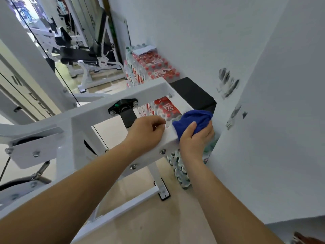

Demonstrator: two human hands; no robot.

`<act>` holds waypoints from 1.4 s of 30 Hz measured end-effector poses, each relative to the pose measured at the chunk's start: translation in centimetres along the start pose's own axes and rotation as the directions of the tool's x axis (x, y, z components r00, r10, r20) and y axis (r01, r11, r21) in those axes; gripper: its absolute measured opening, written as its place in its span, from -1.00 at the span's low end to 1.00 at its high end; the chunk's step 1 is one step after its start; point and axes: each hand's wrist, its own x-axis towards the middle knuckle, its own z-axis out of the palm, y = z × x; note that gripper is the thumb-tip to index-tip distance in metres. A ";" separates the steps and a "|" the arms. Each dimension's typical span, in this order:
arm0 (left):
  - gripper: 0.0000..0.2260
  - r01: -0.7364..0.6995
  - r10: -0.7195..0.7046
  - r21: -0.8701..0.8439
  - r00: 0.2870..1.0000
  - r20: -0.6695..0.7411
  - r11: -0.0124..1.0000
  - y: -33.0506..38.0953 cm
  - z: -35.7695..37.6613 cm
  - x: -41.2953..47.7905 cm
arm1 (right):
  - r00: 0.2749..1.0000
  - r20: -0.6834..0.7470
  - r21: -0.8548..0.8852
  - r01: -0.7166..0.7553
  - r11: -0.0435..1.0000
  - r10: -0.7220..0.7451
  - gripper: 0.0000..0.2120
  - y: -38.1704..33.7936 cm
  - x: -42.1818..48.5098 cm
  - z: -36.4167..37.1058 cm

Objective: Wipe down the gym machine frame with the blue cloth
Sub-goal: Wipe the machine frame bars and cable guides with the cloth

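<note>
On the right the frame rail (pixel 169 135) is hemmed by the wall (pixel 263 120); narrow gap only. Gap is blocked below by water-bottle packs (pixel 154 66), behind by a black box (pixel 193 93). Near corner is taken by left hand (pixel 146 134) and right hand (pixel 193 138) gripping blue cloth (pixel 195 118). Frame interior is left open.

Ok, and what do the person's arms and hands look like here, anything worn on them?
Both arms are bare. No sleeve shows on the left forearm or the right forearm anywhere in view. The left hand and right hand are ungloved, with no watch, bracelet or ring visible.
</note>
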 end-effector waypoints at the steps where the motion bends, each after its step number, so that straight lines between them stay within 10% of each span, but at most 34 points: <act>1: -0.82 -0.005 0.005 -0.005 1.000 0.001 1.000 0.3 0.0 -0.3 | 1.000 0.009 0.001 0.016 1.000 -0.016 -0.42 0.0 0.1 -0.6; 6: -0.80 -0.093 0.090 -0.056 0.995 -0.044 0.994 1.9 0.5 -4.3 | 0.981 0.176 -0.006 -0.088 0.996 0.088 -0.93 2.4 -1.9 -4.4; 9: -0.80 -0.181 0.184 -0.035 0.972 0.144 0.983 1.3 3.6 -8.5 | 0.943 0.310 -0.116 -0.092 0.989 0.124 -0.78 4.7 -4.6 -5.3; 13: -0.79 0.173 -0.136 -0.117 0.951 0.277 0.978 -2.6 8.3 -12.0 | 0.822 0.521 -0.173 -0.164 0.971 0.231 -0.86 5.9 -6.2 -6.0; 17: -0.84 0.517 -0.458 -0.449 0.856 0.241 0.729 -4.0 10.4 -13.3 | 0.745 0.612 -0.270 -0.119 0.955 0.266 -0.80 7.0 -7.2 -6.0; 20: -0.78 0.594 -0.474 -0.554 0.803 0.361 0.584 -5.5 11.5 -14.0 | 0.681 0.667 -0.303 -0.123 0.945 0.303 -0.74 8.0 -8.5 -5.1; 32: -0.81 0.645 -0.500 -0.489 0.764 0.408 0.587 -13.9 15.0 -14.2 | 0.612 0.700 -0.136 -0.390 0.911 0.367 -0.69 17.4 -10.9 -3.0; 42: -0.87 0.556 -0.415 -0.376 0.820 0.395 0.741 -23.8 24.5 -11.3 | 0.857 0.480 -0.009 -0.213 0.977 0.191 -0.93 31.4 -10.8 3.2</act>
